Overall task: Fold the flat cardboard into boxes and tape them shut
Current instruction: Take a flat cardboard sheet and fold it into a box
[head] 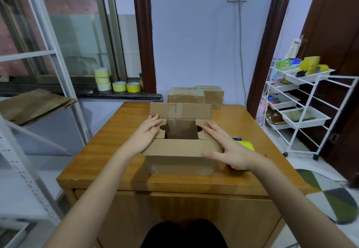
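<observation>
An open cardboard box (pixel 180 163) stands in the middle of the wooden table (pixel 108 137). Its far flap stands upright and its near flap lies outward toward me. My left hand (pixel 144 134) presses flat on the left side flap, fingers straight. My right hand (pixel 227 146) lies flat on the right side flap, thumb over the near flap's corner. Both side flaps are folded inward, with a dark gap between them. A tape dispenser with yellow tape (pixel 246 145) sits on the table just right of the box, partly hidden by my right hand.
Two closed cardboard boxes (pixel 186 95) stand at the table's far edge. Flat cardboard sheets (pixel 35 105) lie on a shelf at the left. Several yellow tape rolls (pixel 118 85) sit on the windowsill. A white wire cart (pixel 303 111) stands at the right.
</observation>
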